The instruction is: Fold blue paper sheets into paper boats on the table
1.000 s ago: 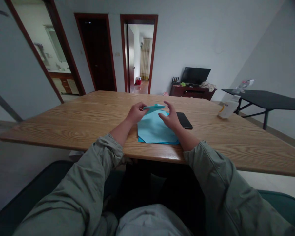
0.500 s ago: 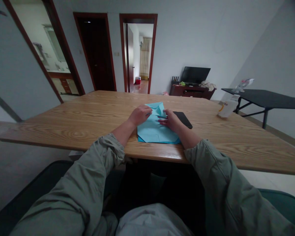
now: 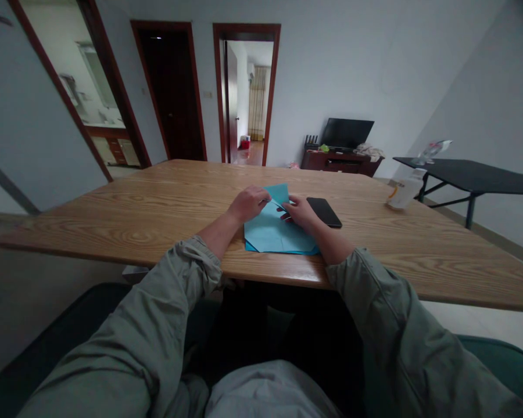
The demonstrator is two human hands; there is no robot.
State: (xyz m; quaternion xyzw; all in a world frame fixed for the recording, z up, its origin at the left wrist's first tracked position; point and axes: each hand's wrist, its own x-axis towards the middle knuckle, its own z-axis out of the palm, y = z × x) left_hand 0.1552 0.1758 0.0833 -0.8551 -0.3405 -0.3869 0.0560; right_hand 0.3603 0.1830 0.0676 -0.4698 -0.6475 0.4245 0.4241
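Observation:
Light blue paper sheets point(image 3: 281, 233) lie near the front edge of the table, with a darker blue sheet showing at the bottom edge. Over their far end, both hands hold a folded blue paper point(image 3: 279, 191), tilted up. My left hand point(image 3: 250, 202) pinches its left side between thumb and fingers. From the right, my right hand point(image 3: 303, 211) grips the opposite side, its lower fingers curled beneath over the sheets. Just beyond my right hand lies a black phone point(image 3: 324, 212), flat on the wood. The fingertips partly hide the folds.
The wooden table point(image 3: 135, 215) spreads wide to both sides. A whitish translucent container point(image 3: 404, 190) stands at its right edge. Behind that is a black folding table point(image 3: 470, 174) with a clear plastic item point(image 3: 431, 152) on it. A television point(image 3: 347, 133) stands by the far wall.
The raised paper's open, creased flap now shows as a flatter, smooth panel. Both hands keep nearly the same place, with my right fingers more curled in.

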